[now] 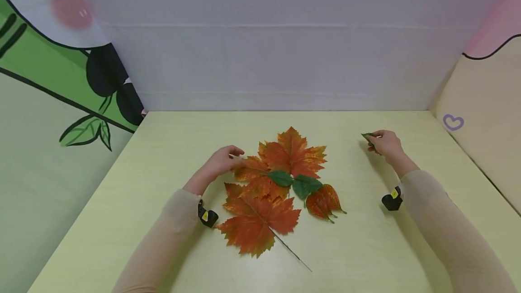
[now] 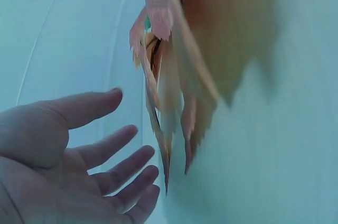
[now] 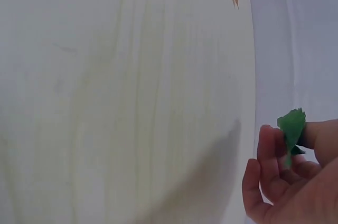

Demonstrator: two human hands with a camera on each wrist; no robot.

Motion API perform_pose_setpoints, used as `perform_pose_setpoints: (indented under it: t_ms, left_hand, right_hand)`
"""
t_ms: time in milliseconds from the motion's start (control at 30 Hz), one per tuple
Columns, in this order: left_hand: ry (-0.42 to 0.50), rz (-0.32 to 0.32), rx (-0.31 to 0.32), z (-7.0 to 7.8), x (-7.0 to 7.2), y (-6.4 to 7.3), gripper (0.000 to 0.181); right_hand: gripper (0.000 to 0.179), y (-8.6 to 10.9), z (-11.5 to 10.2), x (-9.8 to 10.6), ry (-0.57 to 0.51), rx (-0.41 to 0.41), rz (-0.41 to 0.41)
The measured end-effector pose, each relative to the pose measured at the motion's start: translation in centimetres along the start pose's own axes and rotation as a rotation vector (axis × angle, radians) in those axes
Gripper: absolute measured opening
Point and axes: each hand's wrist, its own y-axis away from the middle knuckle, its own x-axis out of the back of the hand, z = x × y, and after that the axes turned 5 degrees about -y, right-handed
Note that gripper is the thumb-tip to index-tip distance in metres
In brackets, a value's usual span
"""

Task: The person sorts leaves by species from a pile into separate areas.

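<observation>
My right hand (image 1: 384, 144) pinches a small, dark green, toothed leaf (image 3: 292, 126) between thumb and fingers, up off the pale yellow wood-grain table (image 1: 354, 257) on my right; I judge the grip is a light one because the leaf is thin and would crease in a fist. My left hand (image 1: 221, 163) holds nothing: its thumb stands apart and its fingers lie loosely extended beside the large orange, jagged, maple-shaped leaf on the left (image 1: 250, 167); whether the fingertips touch its edge, I cannot tell. That leaf overlaps with the large orange maple-shaped leaf at the back (image 1: 292, 153) and the large red-orange maple-shaped leaf in front (image 1: 258, 223), probably so the three read as one spread. The front leaf's thin dark stem (image 1: 289, 248) slants toward me and to the right, beyond the blades. Two dark green oval leaves, one smaller (image 1: 280, 178) and one broader (image 1: 306, 186), lie around the middle, perhaps to set green against the orange, with a small cluster of red-orange pointed leaves (image 1: 323, 201) just beside the broader one.
</observation>
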Motion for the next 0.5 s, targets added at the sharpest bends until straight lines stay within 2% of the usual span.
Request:
perform_pose_setpoints:
  t_ms: [100, 200, 300, 400, 500]
  left_hand:
    - [-0.081, -0.043, -0.011, -0.4, 0.2, 0.0, 0.051]
    - [-0.194, -0.045, -0.013, -0.5, 0.2, 0.1, 0.055]
    - [-0.270, -0.039, -0.016, -0.6, 0.1, 0.2, 0.054]
    - [-0.310, -0.035, -0.030, -0.6, 0.1, 0.3, 0.051]
    - [-0.309, -0.042, -0.057, -0.7, 0.2, 0.3, 0.048]
  right_hand:
    - [0.045, -0.4, 0.3, 0.0, -0.016, 0.000, 0.026]
    - [0.047, -0.8, 0.7, 0.1, -0.031, -0.008, 0.038]
    - [0.048, -1.2, 1.2, 0.2, -0.044, -0.025, 0.038]
    - [0.048, -1.4, 1.5, 0.3, -0.033, -0.050, 0.038]
    - [0.051, -1.6, 1.8, 0.6, -0.006, -0.062, 0.054]
